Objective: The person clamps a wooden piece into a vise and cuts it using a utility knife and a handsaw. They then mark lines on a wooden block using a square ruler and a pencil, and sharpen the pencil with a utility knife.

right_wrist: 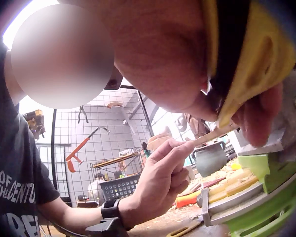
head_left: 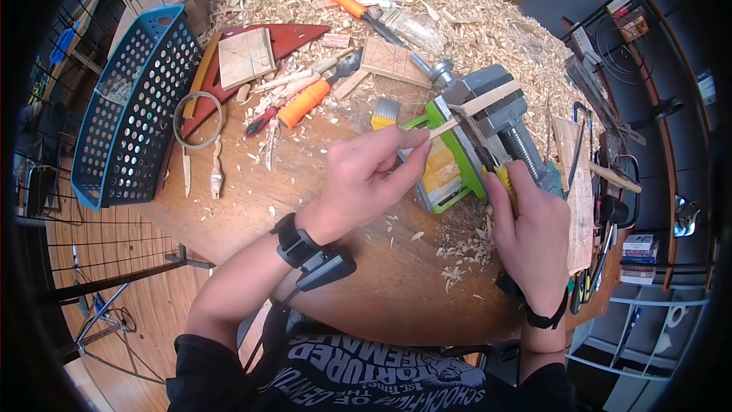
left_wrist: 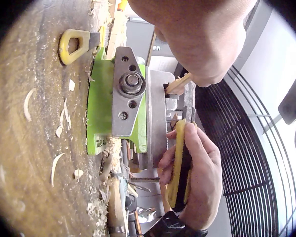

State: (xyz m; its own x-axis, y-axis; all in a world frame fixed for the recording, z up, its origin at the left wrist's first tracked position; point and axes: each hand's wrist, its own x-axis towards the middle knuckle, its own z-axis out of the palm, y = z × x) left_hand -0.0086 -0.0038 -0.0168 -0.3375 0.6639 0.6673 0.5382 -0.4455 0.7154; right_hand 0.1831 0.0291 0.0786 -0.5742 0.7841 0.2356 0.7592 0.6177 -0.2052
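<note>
Head view, items as I log them from my remote seat. Wooden strip (head_left: pixel 492 97): one, slanting over the grey vise (head_left: pixel 485 80), near end pinched between left hand's (head_left: pixel 362 175) thumb and forefinger. Yellow-and-black knife (left_wrist: pixel 177 173): one, gripped by right hand (head_left: pixel 534 233), blade beside strip, contact unclear. Step, my judgement: blade work on strip. Next move calls for steady support, shallow blade angle, left fingertips clear.

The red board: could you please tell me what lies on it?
A line-marked wooden square and a yellowish strip lie on the red board; the surface beneath them is covered and cannot be seen.
</note>
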